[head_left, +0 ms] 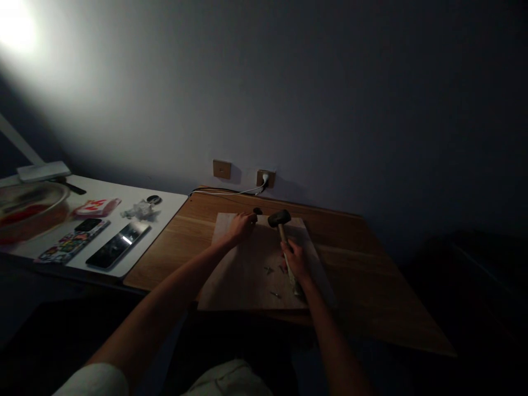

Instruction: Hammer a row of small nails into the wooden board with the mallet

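Observation:
My right hand (pixel 295 258) is wrapped round the pale handle of a mallet (pixel 279 218). Its dark, blocky head hangs over the far part of a light wooden board (pixel 235 275). Toward the board's far left edge, my left hand (pixel 243 226) has its fingers drawn together; whatever is between them is too dark and small to make out. Just beyond those fingertips is a small dark round thing (pixel 258 210). Several small metal pieces, perhaps nails or screws (pixel 269 270), lie on the board near my right hand, and another small piece (pixel 275 295) lies closer to me.
The board rests on a brown wooden table (pixel 358 264) against the wall. A white table (pixel 169 206) adjoins on the left, bearing a phone (pixel 117 246), a patterned phone case (pixel 70 242), a red-and-white packet (pixel 97 207), crumpled plastic (pixel 141 210) and a clear bowl (pixel 37 214). A plugged socket (pixel 265 179) is behind.

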A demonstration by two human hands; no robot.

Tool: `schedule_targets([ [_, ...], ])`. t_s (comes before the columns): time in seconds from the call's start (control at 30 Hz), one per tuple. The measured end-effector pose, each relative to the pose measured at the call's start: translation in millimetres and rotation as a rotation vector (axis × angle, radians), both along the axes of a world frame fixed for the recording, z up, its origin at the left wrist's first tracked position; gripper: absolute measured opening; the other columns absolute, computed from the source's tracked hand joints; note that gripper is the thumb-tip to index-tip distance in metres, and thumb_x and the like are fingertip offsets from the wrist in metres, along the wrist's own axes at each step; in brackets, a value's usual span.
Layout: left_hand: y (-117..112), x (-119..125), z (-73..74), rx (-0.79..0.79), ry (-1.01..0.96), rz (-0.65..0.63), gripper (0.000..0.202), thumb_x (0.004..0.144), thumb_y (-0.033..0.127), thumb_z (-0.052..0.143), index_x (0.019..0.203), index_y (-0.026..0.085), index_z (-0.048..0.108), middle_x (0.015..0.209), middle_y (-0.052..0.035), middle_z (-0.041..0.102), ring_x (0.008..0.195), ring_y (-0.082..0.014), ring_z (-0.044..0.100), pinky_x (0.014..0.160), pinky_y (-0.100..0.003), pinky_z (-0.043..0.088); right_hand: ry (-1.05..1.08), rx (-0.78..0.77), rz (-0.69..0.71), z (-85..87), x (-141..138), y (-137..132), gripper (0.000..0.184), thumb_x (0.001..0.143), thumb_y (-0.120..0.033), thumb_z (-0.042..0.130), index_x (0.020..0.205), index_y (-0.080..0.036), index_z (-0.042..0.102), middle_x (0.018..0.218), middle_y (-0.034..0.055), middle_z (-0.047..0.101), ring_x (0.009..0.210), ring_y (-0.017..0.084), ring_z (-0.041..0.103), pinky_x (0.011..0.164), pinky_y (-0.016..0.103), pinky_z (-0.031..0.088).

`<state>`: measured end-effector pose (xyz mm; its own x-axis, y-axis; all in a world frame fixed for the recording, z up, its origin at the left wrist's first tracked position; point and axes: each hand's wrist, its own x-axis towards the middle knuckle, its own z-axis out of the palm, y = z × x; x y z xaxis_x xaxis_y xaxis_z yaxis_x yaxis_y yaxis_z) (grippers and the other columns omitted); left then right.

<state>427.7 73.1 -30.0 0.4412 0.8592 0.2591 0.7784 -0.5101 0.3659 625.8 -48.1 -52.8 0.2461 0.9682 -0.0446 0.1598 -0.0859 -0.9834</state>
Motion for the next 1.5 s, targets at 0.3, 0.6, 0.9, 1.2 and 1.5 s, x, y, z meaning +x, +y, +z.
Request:
schedule_targets([
  [0.3, 6, 2, -17.8, -0.02, -0.114, 0.059, 0.025, 0.088, 0.013, 0.057, 0.103, 0.024, 0.074, 0.104, -0.0054, 0.075, 0.095, -0.0206, 0.067, 0.089, -0.03, 0.048, 0.014, 0.0, 0.008, 0.7, 0, 1, 0.045, 0.074, -0.065, 0.058, 0.078, -0.021, 0.053, 0.057, -0.0096, 0.046, 0.03, 0.006, 0.041, 0.026, 0.018, 0.029],
  [0.6, 0, 4, -19.3, 0.076, 0.018, -0.004, 0.019, 0.093, 0.017, 0.055, 0.105, 0.02, 0.07, 0.108, -0.0099, 0.072, 0.108, -0.0252, 0.061, 0.094, -0.037, 0.043, 0.016, -0.004, 0.019, 1.4, 0, -1, 0.045, 0.075, -0.066, 0.058, 0.076, -0.022, 0.05, 0.057, -0.0094, 0.046, 0.03, 0.006, 0.042, 0.026, 0.018, 0.031],
  [0.9, -1, 8, -15.5, 0.043, -0.006, 0.031, 0.027, 0.093, 0.014, 0.052, 0.112, 0.022, 0.07, 0.103, -0.0079, 0.075, 0.101, -0.0229, 0.064, 0.096, -0.037, 0.042, 0.01, -0.014, 0.01, -0.2, -1, 0, 0.046, 0.075, -0.067, 0.058, 0.08, -0.022, 0.052, 0.057, -0.0096, 0.046, 0.03, 0.006, 0.041, 0.026, 0.018, 0.029],
  [1.2, -2, 1, -17.9, 0.063, -0.051, -0.035, 0.019, 0.092, 0.019, 0.059, 0.102, 0.023, 0.075, 0.111, -0.0079, 0.072, 0.112, -0.0243, 0.058, 0.098, -0.038, 0.04, -0.004, -0.006, 0.023, 2.3, -1, -2, 0.045, 0.074, -0.066, 0.059, 0.077, -0.021, 0.052, 0.058, -0.0085, 0.047, 0.03, 0.007, 0.042, 0.026, 0.019, 0.03],
  [1.5, 0, 2, -21.9, 0.011, -0.089, 0.067, 0.025, 0.091, 0.019, 0.06, 0.113, 0.025, 0.071, 0.113, -0.0069, 0.074, 0.105, -0.0225, 0.065, 0.097, -0.036, 0.04, -0.022, -0.016, 0.015, 1.0, -2, -2, 0.047, 0.075, -0.067, 0.06, 0.08, -0.021, 0.054, 0.059, -0.0083, 0.048, 0.03, 0.007, 0.042, 0.026, 0.019, 0.031],
])
